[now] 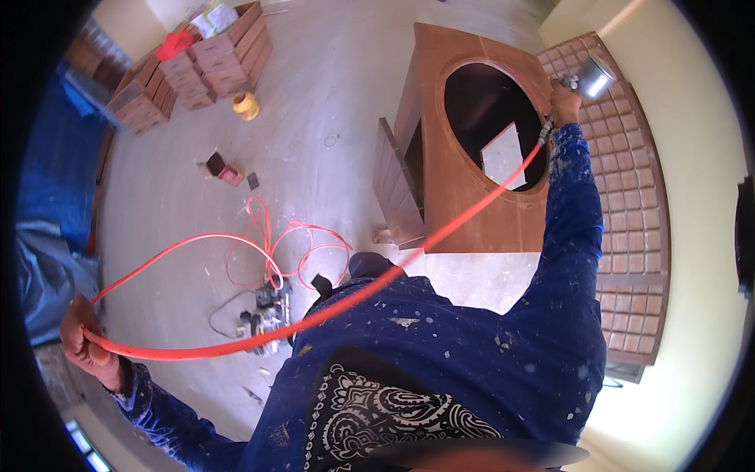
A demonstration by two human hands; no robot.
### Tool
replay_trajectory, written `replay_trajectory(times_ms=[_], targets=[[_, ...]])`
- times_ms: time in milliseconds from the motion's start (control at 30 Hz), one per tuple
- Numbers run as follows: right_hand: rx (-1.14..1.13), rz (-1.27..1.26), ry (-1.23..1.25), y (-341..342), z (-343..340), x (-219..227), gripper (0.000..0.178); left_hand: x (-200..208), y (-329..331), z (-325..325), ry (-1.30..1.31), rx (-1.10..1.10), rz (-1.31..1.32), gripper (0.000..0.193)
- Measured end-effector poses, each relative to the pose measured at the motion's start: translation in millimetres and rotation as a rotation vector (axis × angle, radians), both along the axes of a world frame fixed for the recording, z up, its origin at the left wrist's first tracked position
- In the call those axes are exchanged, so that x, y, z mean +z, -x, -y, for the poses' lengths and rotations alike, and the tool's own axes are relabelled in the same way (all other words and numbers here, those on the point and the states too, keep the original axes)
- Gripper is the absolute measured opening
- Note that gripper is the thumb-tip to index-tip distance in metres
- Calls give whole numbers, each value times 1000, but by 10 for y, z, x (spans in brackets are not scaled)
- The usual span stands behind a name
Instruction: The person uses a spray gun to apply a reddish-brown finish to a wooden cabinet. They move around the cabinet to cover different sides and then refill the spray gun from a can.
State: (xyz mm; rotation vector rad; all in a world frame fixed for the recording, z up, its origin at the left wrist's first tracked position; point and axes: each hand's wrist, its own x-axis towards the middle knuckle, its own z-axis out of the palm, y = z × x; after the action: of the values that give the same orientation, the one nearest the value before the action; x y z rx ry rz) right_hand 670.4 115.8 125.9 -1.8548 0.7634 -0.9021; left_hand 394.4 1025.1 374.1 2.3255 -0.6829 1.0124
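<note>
My left hand point(83, 340), out at the far left, is closed around a red air hose point(440, 230). From there the hose bows across my body up to the right. It joins the handle of a spray gun with a silver metal cup point(596, 78), which my right hand point(565, 106) grips at arm's length. Just left of that hand stands a brown wooden cabinet point(484, 224) with a large oval opening. A pale flat piece point(504, 156) shows inside it. The gun's cup is in front of a brown gridded panel point(621, 197) along the wall.
Loose hose coils point(311, 252) lie on the floor beside a small compressor-like machine point(269, 318). A slatted cabinet door point(397, 185) juts out leftward. Farther off are a red-brown tin point(228, 171), a yellow container point(246, 106), stacked wooden crates point(236, 59) and a blue tarp point(55, 157).
</note>
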Motion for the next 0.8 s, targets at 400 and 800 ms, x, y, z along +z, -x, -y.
replay_trajectory(times_ms=[400,800], targets=[[496,66,-246,-110,-968,220,28,481,-2475,745,-87,-417,70,34],[-326,115,-308,-871,-629,-129,19,693,-5193,-365,-67,-761,-80,44]])
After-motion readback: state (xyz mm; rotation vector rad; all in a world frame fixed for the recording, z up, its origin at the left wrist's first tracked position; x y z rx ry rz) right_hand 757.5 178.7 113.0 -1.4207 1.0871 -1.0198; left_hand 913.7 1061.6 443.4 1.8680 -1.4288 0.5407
